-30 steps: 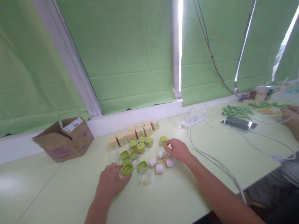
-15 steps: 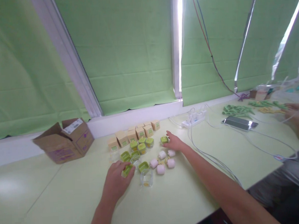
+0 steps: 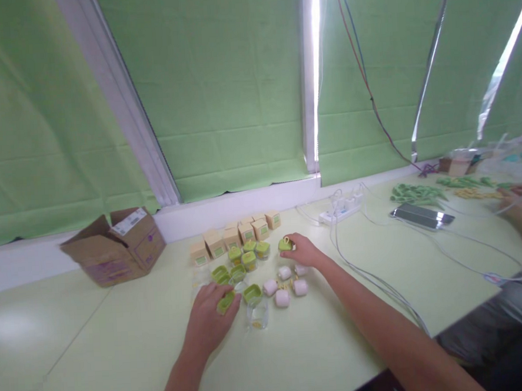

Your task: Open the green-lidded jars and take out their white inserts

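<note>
My left hand (image 3: 213, 313) has its thumb and fingers closed on the sides of a green plastic lid (image 3: 226, 302), hollow side up. My right hand (image 3: 303, 252) grips a small clear container with a green lid and a yellow loop (image 3: 285, 245). Several similar green-lidded containers (image 3: 249, 260) stand between the hands. Close to my left hand lie more upturned green lids (image 3: 252, 294) and a clear cup (image 3: 257, 315). Several small pale pink cylinders with yellow parts (image 3: 282, 298) lie in front of my right hand.
Small tan boxes (image 3: 214, 243) line up behind the containers. An open cardboard carton (image 3: 118, 248) sits at the left by the wall. A power strip (image 3: 340, 209) with cables, a dark phone-like slab (image 3: 421, 216) and green pieces (image 3: 415, 194) lie rightward, near another person's hands (image 3: 520, 197).
My right hand has closed more around the green-lidded container, whose yellow loop now stands up. My left hand keeps its grip on the green lid. The view has shifted slightly.
</note>
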The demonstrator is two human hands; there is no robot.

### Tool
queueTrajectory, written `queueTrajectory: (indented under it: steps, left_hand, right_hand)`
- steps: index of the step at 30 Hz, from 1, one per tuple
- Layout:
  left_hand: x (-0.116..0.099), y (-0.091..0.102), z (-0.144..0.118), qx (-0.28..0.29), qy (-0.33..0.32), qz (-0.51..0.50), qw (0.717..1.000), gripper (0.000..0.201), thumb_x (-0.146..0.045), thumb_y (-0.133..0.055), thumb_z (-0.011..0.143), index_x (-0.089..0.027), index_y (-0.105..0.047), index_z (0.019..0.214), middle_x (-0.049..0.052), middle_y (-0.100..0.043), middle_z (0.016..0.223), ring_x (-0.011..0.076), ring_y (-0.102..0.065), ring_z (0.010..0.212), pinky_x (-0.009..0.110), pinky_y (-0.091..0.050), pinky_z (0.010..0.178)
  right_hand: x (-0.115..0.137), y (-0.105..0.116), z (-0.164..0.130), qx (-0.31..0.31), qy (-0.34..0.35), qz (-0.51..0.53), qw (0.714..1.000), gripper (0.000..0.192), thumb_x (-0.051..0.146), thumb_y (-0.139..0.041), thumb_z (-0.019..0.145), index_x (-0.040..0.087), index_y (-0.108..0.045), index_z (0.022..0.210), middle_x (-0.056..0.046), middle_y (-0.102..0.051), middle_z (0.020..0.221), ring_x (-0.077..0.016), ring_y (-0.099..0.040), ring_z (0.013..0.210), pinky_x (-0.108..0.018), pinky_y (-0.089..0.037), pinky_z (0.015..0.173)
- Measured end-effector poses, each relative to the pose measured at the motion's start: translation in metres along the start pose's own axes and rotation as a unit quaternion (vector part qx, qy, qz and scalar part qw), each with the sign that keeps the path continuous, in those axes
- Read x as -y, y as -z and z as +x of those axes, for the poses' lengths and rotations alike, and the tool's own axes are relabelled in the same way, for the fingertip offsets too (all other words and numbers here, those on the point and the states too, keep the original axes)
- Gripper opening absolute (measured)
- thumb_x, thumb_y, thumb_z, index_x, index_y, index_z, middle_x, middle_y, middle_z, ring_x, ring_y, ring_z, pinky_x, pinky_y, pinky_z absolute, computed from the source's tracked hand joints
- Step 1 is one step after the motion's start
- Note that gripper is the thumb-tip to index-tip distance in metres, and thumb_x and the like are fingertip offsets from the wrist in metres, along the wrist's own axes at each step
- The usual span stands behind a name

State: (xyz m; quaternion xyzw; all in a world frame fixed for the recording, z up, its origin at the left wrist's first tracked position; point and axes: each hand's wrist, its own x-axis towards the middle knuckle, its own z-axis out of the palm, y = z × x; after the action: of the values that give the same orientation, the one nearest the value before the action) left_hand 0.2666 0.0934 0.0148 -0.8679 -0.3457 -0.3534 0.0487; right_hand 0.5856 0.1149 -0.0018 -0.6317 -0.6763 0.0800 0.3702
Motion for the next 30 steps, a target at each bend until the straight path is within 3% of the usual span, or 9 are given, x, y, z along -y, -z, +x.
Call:
queueTrajectory:
  steps: [4, 8, 12, 19, 25, 30]
  left_hand:
    - [-0.008, 0.001, 0.0, -0.005, -0.019, -0.005, 1.0, 0.024, -0.035, -0.058, 0.083, -0.019, -0.06, 0.099, 0.006, -0.06, 0.09, 0.0198, -0.055, 0.09, 0.035, -0.045, 0.083]
    - [-0.019, -0.001, -0.002, 0.014, -0.026, -0.013, 0.999, 0.048, -0.042, -0.065, 0.077, -0.021, -0.05, 0.118, 0.008, -0.059, 0.109, 0.0223, -0.054, 0.103, 0.038, -0.045, 0.09]
    - [-0.03, -0.004, -0.003, 0.02, -0.024, -0.027, 0.999, 0.065, -0.047, -0.069, 0.071, -0.02, -0.044, 0.125, 0.009, -0.058, 0.115, 0.0239, -0.055, 0.105, 0.039, -0.047, 0.089]
    - [-0.04, -0.005, -0.001, 0.018, -0.033, -0.077, 0.996, 0.049, -0.042, -0.067, 0.074, -0.02, -0.05, 0.115, 0.007, -0.064, 0.104, 0.0204, -0.061, 0.093, 0.033, -0.051, 0.079]
    - [-0.042, -0.004, -0.004, 0.021, -0.029, -0.076, 0.996, 0.052, -0.041, -0.069, 0.072, -0.018, -0.049, 0.115, 0.009, -0.062, 0.107, 0.0223, -0.06, 0.097, 0.036, -0.05, 0.083]
    - [-0.043, -0.004, -0.004, 0.031, -0.025, -0.081, 0.996, 0.051, -0.039, -0.067, 0.074, -0.019, -0.048, 0.117, 0.01, -0.061, 0.109, 0.0223, -0.058, 0.1, 0.038, -0.049, 0.086]
  right_hand:
    - [0.04, 0.01, -0.02, 0.001, 0.059, 0.053, 0.997, 0.042, 0.04, -0.069, 0.072, 0.017, -0.061, 0.106, -0.004, -0.059, 0.094, -0.015, -0.052, 0.086, -0.025, -0.039, 0.076]
    - [0.083, 0.018, -0.047, 0.042, 0.117, 0.148, 0.981, 0.043, 0.038, -0.07, 0.072, 0.021, -0.062, 0.11, -0.003, -0.06, 0.1, -0.0147, -0.054, 0.088, -0.026, -0.042, 0.077]
    - [0.11, 0.018, -0.069, 0.067, 0.15, 0.17, 0.972, 0.052, 0.039, -0.075, 0.067, 0.022, -0.062, 0.115, -0.003, -0.062, 0.099, -0.0165, -0.057, 0.089, -0.028, -0.044, 0.082]
    - [0.116, 0.003, -0.082, 0.063, 0.188, 0.228, 0.953, 0.057, 0.041, -0.073, 0.07, 0.022, -0.06, 0.122, -0.006, -0.062, 0.105, -0.018, -0.058, 0.095, -0.031, -0.046, 0.088]
    - [0.113, 0.002, -0.082, 0.036, 0.241, 0.221, 0.944, 0.035, 0.031, -0.05, 0.091, 0.019, -0.06, 0.121, -0.007, -0.063, 0.105, -0.0146, -0.058, 0.098, -0.027, -0.045, 0.089]
    - [0.111, 0.0, -0.082, 0.013, 0.254, 0.188, 0.949, 0.032, 0.03, -0.047, 0.092, 0.021, -0.062, 0.119, -0.006, -0.063, 0.1, -0.0133, -0.058, 0.092, -0.025, -0.046, 0.084]
